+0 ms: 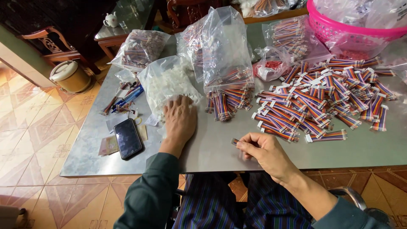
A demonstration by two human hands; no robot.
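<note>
Fingers (246, 143) of the right hand (265, 152) are pinched together on one end of a short ribbon cable (234, 141), which lies low on the metal table (212, 148) at about 6 o'clock in the head view. The left hand (180, 118) rests flat, fingers together and slightly spread at the tips, on the mouth of a clear plastic bag (169, 82) of small white connector housings at 9 o'clock from the cable. Handling this well seems to call for a firm fingertip grip close to the cable's end, so the thin wires stay flat and aligned. A loose heap of finished cables (322, 99), striped in many colours with white plastic ends, spreads at 2 o'clock. Crinkled bags stand at 12 o'clock, a pink mesh basket (335, 27) at 1 o'clock. A glossy black phone (128, 138) lies at 9 o'clock beside pens (127, 97).
</note>
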